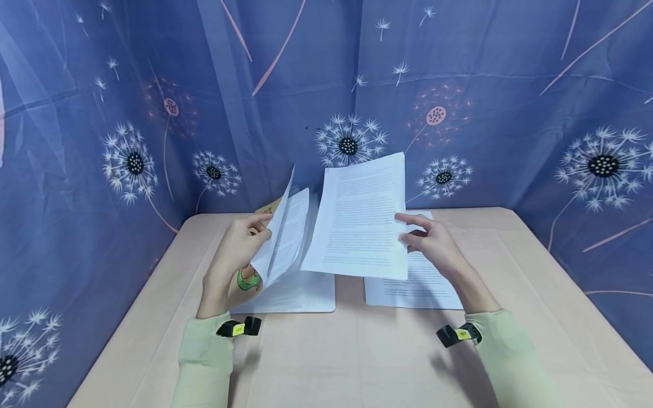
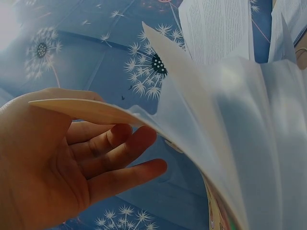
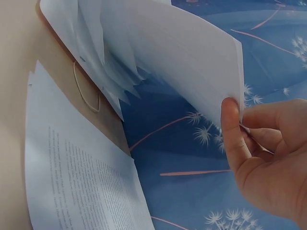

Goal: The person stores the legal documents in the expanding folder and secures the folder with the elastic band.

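Note:
My left hand (image 1: 236, 245) pinches the turned-up leaves (image 1: 272, 243) of a display folder, whose cover (image 1: 248, 279) shows a green and orange picture. Translucent sleeves (image 2: 268, 120) fan out beside that hand in the left wrist view. With thumb and fingers, my right hand (image 1: 437, 245) grips the right edge of some printed sheets (image 1: 363, 218), held up and tilted. Their lower left corner comes close to the folder's white inner side (image 1: 306, 297); whether they touch any sleeve cannot be told. In the right wrist view the thumb (image 3: 231, 115) presses on the sheets.
More printed sheets (image 1: 420, 286) lie on the table (image 1: 352, 351) at the right, partly behind the raised ones. An elastic loop (image 3: 81, 91) sticks out from the folder's edge. Blue dandelion-patterned cloth (image 1: 285, 113) hangs behind the table and along its sides.

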Demonstrator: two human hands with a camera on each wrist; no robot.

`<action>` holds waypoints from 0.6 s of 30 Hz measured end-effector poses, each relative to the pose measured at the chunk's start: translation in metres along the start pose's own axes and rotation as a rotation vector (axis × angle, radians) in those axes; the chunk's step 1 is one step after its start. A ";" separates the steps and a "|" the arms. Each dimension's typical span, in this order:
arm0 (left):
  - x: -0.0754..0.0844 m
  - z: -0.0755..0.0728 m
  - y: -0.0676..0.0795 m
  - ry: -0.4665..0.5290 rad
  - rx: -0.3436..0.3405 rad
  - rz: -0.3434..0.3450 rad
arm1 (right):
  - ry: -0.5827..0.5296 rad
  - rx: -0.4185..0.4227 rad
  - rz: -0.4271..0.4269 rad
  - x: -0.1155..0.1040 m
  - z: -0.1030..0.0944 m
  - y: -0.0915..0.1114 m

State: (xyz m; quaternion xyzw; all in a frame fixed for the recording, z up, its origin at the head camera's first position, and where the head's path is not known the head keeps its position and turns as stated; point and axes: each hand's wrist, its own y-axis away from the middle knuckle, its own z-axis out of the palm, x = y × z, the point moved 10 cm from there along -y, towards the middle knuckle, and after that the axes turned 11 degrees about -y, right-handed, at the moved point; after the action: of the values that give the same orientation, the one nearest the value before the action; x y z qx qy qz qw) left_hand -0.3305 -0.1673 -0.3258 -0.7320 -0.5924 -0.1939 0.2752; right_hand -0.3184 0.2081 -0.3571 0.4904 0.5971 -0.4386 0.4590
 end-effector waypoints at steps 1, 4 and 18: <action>0.000 0.000 0.000 0.000 -0.001 0.000 | 0.003 -0.003 0.003 0.000 0.001 -0.001; 0.001 0.000 0.000 0.006 -0.002 0.000 | -0.002 -0.012 0.005 0.000 0.005 -0.002; 0.000 0.000 -0.001 -0.005 0.008 0.010 | 0.005 -0.062 0.013 0.001 0.023 -0.008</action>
State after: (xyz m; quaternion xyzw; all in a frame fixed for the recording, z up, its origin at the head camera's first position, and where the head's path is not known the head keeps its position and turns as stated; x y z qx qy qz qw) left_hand -0.3310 -0.1671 -0.3259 -0.7342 -0.5903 -0.1884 0.2774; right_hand -0.3239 0.1850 -0.3623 0.4810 0.6084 -0.4155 0.4753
